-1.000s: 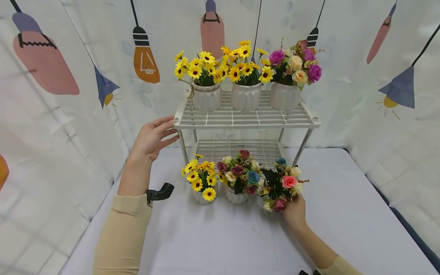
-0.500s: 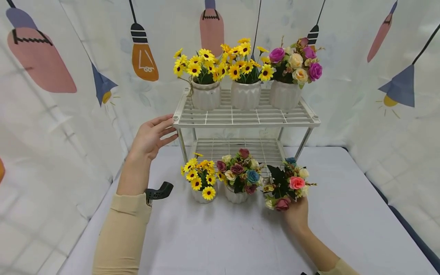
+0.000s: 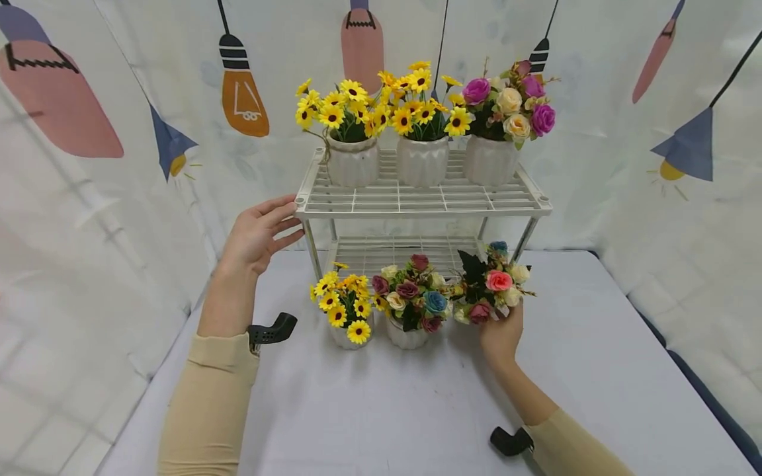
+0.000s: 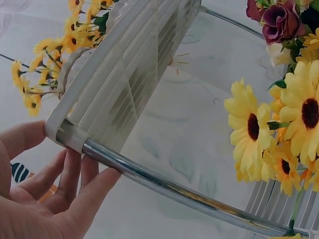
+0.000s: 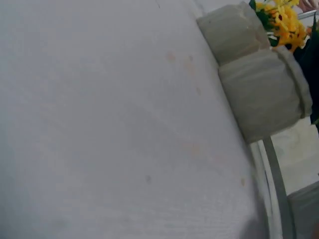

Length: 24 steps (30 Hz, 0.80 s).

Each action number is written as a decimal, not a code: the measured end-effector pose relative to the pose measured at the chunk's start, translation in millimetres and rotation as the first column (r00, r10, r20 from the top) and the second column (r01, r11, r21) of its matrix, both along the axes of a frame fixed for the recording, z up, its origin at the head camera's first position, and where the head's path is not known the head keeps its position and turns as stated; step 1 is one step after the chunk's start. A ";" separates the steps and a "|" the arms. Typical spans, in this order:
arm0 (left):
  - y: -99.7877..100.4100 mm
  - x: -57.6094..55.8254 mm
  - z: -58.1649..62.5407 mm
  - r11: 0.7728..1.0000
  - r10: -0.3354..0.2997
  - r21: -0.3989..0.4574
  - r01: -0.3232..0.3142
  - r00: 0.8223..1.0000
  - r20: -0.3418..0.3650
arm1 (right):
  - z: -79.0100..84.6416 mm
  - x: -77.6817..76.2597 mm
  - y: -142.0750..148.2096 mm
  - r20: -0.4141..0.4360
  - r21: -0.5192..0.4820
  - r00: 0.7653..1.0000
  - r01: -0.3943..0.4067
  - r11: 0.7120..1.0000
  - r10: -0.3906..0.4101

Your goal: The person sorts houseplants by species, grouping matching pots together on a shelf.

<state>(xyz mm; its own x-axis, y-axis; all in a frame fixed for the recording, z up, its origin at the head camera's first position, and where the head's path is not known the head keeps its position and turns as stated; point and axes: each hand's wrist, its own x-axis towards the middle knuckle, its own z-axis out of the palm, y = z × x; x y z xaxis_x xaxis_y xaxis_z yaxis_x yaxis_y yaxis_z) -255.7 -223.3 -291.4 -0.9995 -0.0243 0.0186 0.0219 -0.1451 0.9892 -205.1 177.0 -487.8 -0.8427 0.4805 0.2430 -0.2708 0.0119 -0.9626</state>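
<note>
My right hand (image 3: pixel 503 334) grips a potted artificial bouquet (image 3: pixel 499 281) with a coral rose, cream and dusky roses and a blue bloom. Hand and flowers mostly hide its pot, which overlaps the lower shelf's front right in the head view. The straight fingers of my left hand (image 3: pixel 253 235) touch the front left corner of a white two-tier wire rack (image 3: pixel 423 213), by its metal post (image 4: pixel 164 184). Left of the held bouquet, a pot of mixed roses (image 3: pixel 407 336) and a pot of yellow daisies (image 3: pixel 351 338) stand on the table before the rack.
On the upper shelf stand two pots of yellow daisies, one left (image 3: pixel 354 164) and one middle (image 3: pixel 422 162), with a purple and cream rose pot (image 3: pixel 491 161) at right. The white-covered table (image 3: pixel 417 410) meets a printed curtain (image 3: pixel 262 165) behind.
My right hand has carried the rose pot slightly right, then forward and up toward the lower shelf. My left hand stays at the rack corner. The head view has shifted slightly.
</note>
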 end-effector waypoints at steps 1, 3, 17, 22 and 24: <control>-0.4 0.2 0.4 1.000 -0.002 0.007 0.002 1.000 -0.002 | -0.3 -7.1 -1.1 0.017 0.119 0.998 0.062 0.991 -0.065; -0.9 0.4 1.0 1.000 -0.006 0.021 0.006 1.000 -0.003 | -1.0 -20.0 -2.7 0.018 0.294 0.984 0.162 0.942 -0.175; -1.2 -0.1 1.6 1.000 -0.004 0.000 0.004 1.000 0.000 | -6.3 -48.9 -26.4 0.039 0.223 0.967 0.238 0.945 -0.253; -1.7 0.5 1.1 1.000 0.000 0.013 0.000 1.000 0.002 | -5.0 -47.9 -31.1 0.083 0.192 0.962 0.241 0.951 -0.261; -1.8 0.4 1.3 1.000 -0.002 0.009 0.002 1.000 0.001 | -5.0 -43.5 -31.0 0.102 0.191 0.961 0.233 0.953 -0.256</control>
<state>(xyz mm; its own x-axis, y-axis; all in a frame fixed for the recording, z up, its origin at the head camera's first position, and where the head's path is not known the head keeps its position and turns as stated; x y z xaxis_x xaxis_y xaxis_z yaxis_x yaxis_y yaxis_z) -255.3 -225.2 -290.1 -0.9996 -0.0220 0.0178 0.0210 -0.1545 0.9878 -248.6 145.9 -492.7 -0.7334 0.6347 0.2435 -0.1172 0.2348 -0.9650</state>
